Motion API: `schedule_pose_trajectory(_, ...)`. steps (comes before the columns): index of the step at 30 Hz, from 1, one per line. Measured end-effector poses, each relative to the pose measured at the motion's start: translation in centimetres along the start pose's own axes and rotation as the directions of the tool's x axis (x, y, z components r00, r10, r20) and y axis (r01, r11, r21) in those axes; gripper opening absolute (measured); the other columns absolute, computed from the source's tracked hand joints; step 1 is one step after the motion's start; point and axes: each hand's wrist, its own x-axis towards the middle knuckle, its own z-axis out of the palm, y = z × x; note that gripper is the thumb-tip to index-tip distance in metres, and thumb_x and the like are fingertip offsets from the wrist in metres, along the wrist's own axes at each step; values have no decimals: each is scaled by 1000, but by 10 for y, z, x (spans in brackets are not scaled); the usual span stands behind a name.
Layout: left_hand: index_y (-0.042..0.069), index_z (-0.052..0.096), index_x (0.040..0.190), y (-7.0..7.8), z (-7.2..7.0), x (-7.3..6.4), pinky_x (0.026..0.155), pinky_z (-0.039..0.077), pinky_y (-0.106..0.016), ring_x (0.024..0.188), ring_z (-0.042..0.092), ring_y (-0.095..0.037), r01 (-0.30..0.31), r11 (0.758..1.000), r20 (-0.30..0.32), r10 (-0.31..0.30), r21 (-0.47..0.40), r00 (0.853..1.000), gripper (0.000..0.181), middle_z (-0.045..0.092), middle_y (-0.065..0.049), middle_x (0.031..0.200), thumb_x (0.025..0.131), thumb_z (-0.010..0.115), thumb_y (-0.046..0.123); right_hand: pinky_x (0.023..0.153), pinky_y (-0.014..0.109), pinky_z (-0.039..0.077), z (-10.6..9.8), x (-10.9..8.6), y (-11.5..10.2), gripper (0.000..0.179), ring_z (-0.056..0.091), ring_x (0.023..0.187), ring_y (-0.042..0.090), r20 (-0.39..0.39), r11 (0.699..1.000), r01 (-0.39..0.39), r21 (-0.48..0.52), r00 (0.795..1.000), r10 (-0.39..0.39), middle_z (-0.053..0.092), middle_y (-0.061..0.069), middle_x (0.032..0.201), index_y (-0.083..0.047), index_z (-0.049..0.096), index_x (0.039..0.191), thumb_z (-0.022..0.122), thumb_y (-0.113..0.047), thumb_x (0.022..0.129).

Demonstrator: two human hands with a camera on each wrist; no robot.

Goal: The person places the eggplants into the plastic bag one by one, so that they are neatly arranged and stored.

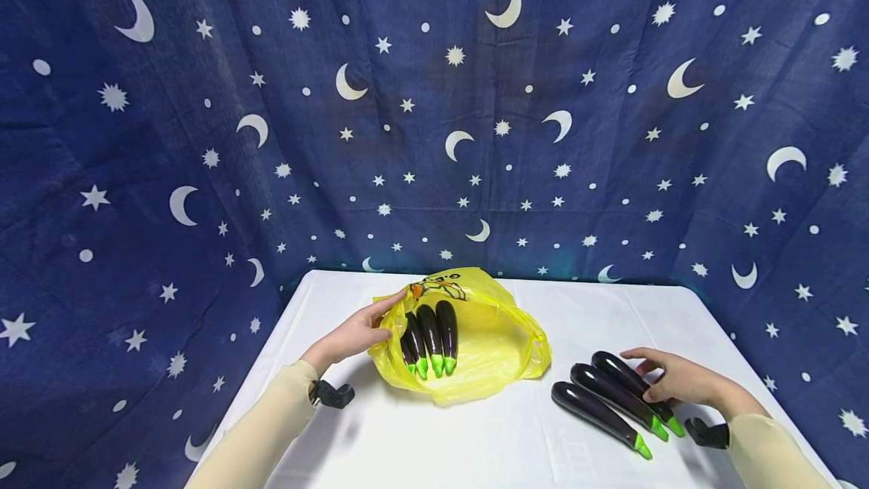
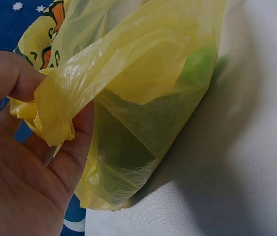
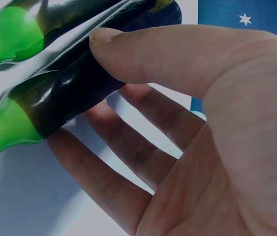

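Observation:
A yellow plastic bag (image 1: pixel 489 353) lies on the table with its mouth facing me. My left hand (image 1: pixel 354 334) grips the bag's left rim, its bunched edge (image 2: pixel 54 108) between thumb and fingers in the left wrist view. Several dark purple eggplants (image 1: pixel 431 330) with green stem ends lie side by side inside the bag's left part. Three more lie on the table to the right. My right hand (image 1: pixel 689 379) holds the rightmost eggplant (image 1: pixel 621 368), thumb on top and fingers along its other side. Close beside it are the middle eggplant (image 1: pixel 607 391) and the left one (image 1: pixel 594 410).
A white cloth covers the table (image 1: pixel 489 444). Behind and at both sides hangs a dark blue curtain (image 1: pixel 421 217) with moons and stars. A black wrist mount (image 1: pixel 333 394) sits on the left wrist, another (image 1: pixel 707 433) on the right.

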Motion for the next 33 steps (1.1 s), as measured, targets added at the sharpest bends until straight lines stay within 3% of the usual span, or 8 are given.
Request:
schedule_pose_trajectory(15, 29, 31, 162, -1, 1, 1, 99, 44, -24, 143, 36, -20, 0, 1000, -2, 0, 6, 1000, 84, 24, 0, 168, 90, 59, -4, 67, 51, 57, 0, 0, 3, 78, 63, 90, 32, 9, 1000, 15, -12, 1000, -14, 53, 29, 120, 10, 37, 148, 71, 6, 79)
schedule_pose_trajectory(33, 32, 33, 162, -2, 1, 1, 105, 41, -31, 145, 34, -20, 15, 1000, -13, -15, 22, 1000, 83, 24, 2, 167, 90, 59, -2, 66, 49, 56, 2, 4, -2, 75, 63, 94, 33, -41, 996, -77, -38, 996, 76, 56, 26, 121, 3, 43, 149, 72, 6, 80)
